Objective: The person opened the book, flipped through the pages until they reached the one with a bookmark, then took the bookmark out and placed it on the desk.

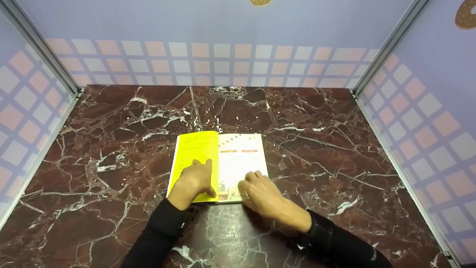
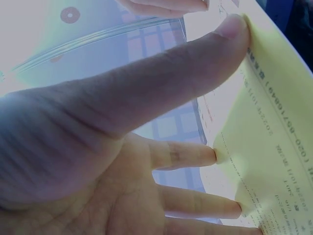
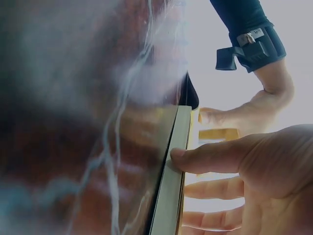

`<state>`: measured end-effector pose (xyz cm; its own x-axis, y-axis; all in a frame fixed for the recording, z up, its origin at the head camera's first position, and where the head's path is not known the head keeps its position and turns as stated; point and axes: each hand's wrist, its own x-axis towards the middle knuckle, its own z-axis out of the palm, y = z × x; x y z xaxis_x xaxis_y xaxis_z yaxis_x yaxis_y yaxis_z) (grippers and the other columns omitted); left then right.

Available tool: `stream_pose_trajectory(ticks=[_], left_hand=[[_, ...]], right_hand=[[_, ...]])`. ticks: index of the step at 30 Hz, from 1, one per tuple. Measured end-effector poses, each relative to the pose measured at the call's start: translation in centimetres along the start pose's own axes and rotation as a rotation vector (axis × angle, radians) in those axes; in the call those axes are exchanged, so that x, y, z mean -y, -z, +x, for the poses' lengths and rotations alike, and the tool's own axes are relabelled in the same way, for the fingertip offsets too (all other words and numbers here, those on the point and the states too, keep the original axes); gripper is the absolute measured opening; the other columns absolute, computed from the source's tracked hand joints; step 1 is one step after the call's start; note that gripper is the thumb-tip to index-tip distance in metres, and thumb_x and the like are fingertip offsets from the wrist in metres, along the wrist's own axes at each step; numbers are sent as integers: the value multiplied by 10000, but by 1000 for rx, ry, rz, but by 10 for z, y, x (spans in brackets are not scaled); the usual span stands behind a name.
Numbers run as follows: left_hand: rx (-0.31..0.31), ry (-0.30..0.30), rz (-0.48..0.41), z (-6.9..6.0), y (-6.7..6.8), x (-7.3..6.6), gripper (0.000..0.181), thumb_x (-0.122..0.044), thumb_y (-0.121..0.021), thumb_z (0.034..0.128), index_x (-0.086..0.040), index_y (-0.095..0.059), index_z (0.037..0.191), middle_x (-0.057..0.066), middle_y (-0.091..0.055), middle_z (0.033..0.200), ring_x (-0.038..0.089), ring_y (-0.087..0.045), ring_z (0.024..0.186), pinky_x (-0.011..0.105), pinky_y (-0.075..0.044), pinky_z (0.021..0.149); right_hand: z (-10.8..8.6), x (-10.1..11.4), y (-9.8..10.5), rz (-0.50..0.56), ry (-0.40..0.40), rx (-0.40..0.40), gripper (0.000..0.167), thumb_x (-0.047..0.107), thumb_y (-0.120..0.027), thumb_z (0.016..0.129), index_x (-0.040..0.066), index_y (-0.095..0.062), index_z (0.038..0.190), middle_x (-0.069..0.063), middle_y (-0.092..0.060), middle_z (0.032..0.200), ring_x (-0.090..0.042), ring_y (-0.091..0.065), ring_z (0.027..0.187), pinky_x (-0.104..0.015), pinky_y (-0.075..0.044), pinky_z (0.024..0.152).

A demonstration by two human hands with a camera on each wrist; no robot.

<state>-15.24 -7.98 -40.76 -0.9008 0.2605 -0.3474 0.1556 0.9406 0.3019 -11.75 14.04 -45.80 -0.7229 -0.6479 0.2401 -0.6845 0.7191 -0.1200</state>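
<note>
An open book (image 1: 241, 160) lies on the marbled table, with a bright yellow page (image 1: 197, 145) on the left and a white illustrated page on the right. My left hand (image 1: 191, 182) presses on the yellow page, fingers spread and fairly straight, its thumb near the spine. In the left wrist view, its thumb and fingertips touch the printed yellow paper. My right hand (image 1: 262, 193) is at the lower right corner of the white page. The right wrist view shows its thumb (image 3: 210, 157) against the edge of the page block (image 3: 173, 191), while the other fingers lie over the page.
The dark red marbled table (image 1: 316, 156) extends around the book on every side. Pale purple panels with pink and white squares (image 1: 223, 63) rise at the back, left and right, joined by grey metal posts (image 1: 386, 44) at the back corners.
</note>
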Motion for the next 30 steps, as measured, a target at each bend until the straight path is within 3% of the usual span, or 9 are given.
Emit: stream_pose_trajectory(ticks=[10,14,20,30], left_hand=[[9,1,17,2,0,0,830,-244,-979,681,46,-480,1278,363,-543,1151,514,-626,1041,591,-550,886],[5,1,19,2,0,0,824,-240,-979,678,42,-481,1271,358,-546,1146,512,-625,1040,594,-550,887],[-15,-11,13,1,-1,0,809,-231,-986,664,38,-490,1245,341,-551,1109,508,-627,1019,590,-551,873],[-23,-11,18,1,-1,0,815,-240,-990,664,38,-494,1248,335,-555,1096,507,-632,1007,587,-555,857]], right_hand=[[-15,-16,15,-5,-107,82,299,-29,-821,654,109,-670,872,-84,-602,918,-265,-522,814,-385,-512,687],[-20,-20,21,11,-151,115,316,-101,-735,627,88,-659,869,-94,-573,902,-286,-523,821,-417,-509,686],[-25,-23,31,13,-158,138,258,-112,-724,647,55,-661,833,-105,-573,853,-301,-561,776,-435,-541,631],[-26,-28,41,18,-167,157,205,-46,-709,724,125,-636,639,-28,-570,656,-238,-582,582,-426,-539,516]])
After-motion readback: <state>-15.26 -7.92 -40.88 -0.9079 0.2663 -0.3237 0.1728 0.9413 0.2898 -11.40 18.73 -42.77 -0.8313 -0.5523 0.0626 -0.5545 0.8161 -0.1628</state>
